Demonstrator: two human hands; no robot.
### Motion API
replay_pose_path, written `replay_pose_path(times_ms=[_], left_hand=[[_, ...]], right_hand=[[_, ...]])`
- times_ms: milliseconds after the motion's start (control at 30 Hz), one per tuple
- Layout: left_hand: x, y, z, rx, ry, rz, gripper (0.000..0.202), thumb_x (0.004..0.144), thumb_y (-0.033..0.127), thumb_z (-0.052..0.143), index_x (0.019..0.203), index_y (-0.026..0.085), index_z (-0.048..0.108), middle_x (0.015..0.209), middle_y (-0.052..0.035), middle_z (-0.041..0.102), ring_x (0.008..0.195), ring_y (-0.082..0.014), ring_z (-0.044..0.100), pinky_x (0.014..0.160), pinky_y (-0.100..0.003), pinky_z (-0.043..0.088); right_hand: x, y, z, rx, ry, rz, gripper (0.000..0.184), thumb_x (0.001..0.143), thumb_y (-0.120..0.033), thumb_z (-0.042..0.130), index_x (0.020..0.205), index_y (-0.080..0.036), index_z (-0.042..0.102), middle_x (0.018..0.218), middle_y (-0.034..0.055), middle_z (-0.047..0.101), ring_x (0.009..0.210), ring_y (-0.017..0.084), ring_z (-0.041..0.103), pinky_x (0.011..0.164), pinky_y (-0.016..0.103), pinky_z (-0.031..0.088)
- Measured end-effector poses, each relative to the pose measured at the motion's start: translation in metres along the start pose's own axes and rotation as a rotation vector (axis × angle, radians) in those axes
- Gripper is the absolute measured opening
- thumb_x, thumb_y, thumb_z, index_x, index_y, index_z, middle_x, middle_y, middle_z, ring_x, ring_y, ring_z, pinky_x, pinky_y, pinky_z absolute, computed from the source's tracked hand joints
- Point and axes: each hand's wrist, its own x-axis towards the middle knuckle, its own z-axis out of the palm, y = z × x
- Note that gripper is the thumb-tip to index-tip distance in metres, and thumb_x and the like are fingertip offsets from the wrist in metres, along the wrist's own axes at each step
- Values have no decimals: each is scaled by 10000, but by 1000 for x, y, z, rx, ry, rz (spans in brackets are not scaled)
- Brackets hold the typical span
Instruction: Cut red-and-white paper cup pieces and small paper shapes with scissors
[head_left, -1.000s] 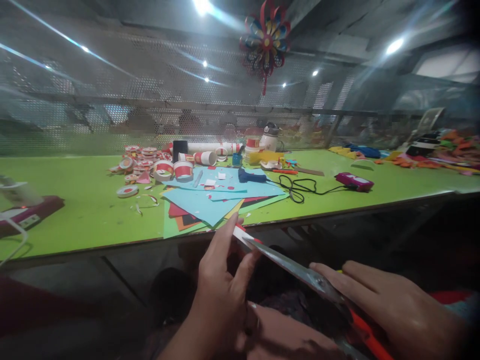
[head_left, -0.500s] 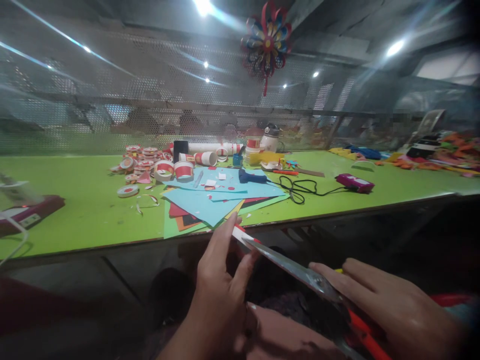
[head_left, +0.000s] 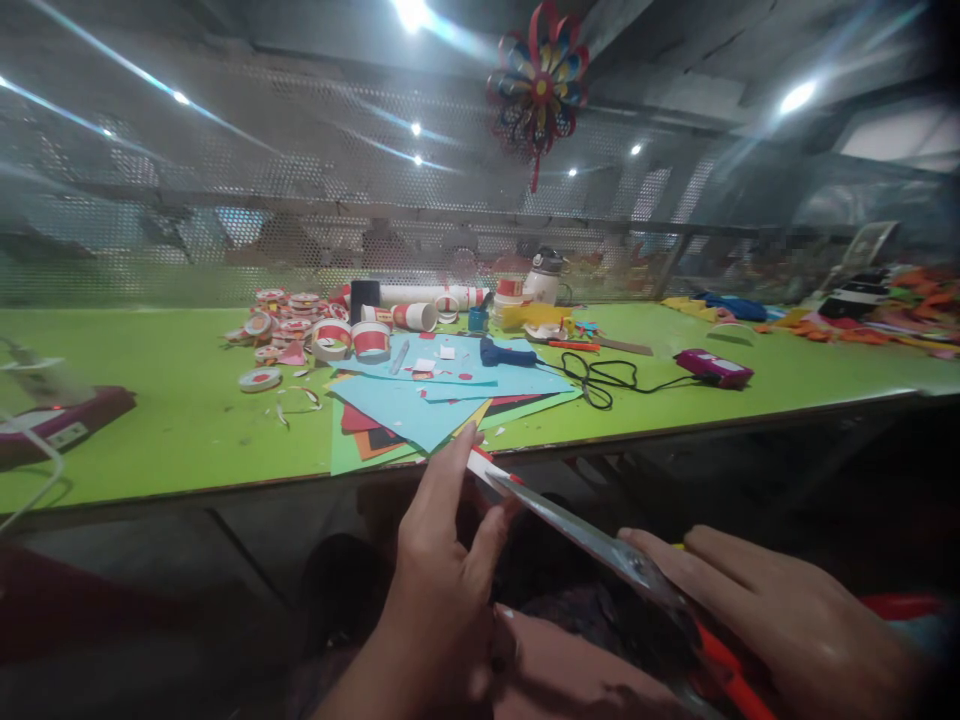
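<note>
My left hand (head_left: 446,545) pinches a small red and white piece of paper (head_left: 484,466) between thumb and fingers, in front of the table edge. My right hand (head_left: 772,600) is closed around the red handle of a pair of scissors (head_left: 592,533). The blades point up and left, and their tip meets the paper piece. Part of the handle is hidden under my right hand. Beyond my left hand, light blue paper sheets (head_left: 412,408) lie over red, orange, black and green ones on the table.
On the green table (head_left: 187,440) are cut paper cups (head_left: 370,340), a heap of paper rings (head_left: 260,379), a dark blue glue gun (head_left: 506,354) with its cord, and a purple power strip (head_left: 712,367). Another strip (head_left: 67,430) sits at the left. A mesh screen stands behind.
The view has shifted very slightly. My hands, the scissors and the paper piece hold almost the same positions as before.
</note>
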Motion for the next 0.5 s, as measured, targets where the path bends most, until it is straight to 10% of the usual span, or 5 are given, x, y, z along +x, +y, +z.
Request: replay_pose_path(times_ms=[500], left_hand=[[0,-1,-1,55,-4,14,550,823,228,556,1346,222,386,1303,-101,531,1150,-240,527,968,-393,437]], right_hand=[[-3,3,3,8,44,1,593,751,-161,602,1298,-179,375,732,24,533,558,202,573,478,290,404]])
